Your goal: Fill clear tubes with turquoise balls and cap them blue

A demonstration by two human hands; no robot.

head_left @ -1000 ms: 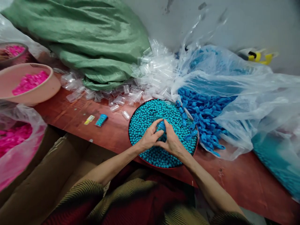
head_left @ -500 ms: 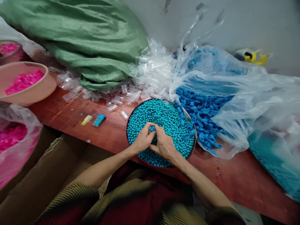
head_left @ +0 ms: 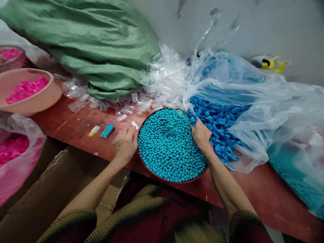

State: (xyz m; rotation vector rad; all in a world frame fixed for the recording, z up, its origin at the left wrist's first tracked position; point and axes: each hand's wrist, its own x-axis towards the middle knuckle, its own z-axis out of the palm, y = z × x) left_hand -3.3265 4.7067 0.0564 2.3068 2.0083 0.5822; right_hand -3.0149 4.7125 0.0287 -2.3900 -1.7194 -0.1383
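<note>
A round, red-rimmed tray (head_left: 162,180) is filled with turquoise beads (head_left: 172,148). My left hand (head_left: 126,141) is just left of it, low over the table, with fingers bent together. A small pale, see-through bit shows beside those fingers, too blurred to name. At the tray's right edge, my right hand (head_left: 202,135) has its thumb and fingers closed on a blue plastic cap (head_left: 192,120), partly hidden by the hand. Left of my left hand lies a small clear tube filled with turquoise beads (head_left: 107,131), blue at one end.
Clear empty tubes (head_left: 168,72) are heaped behind the tray. Blue caps (head_left: 220,125) spill from a clear bag (head_left: 268,128) on the right. A green sack (head_left: 101,47) lies behind. At left stand a pink basin (head_left: 45,98) and a yellow-and-clear piece (head_left: 93,131).
My hands were together over the beads, pinching a small blue-capped piece. They have parted: the left has moved left to the table, the right has moved right to the loose blue caps.
</note>
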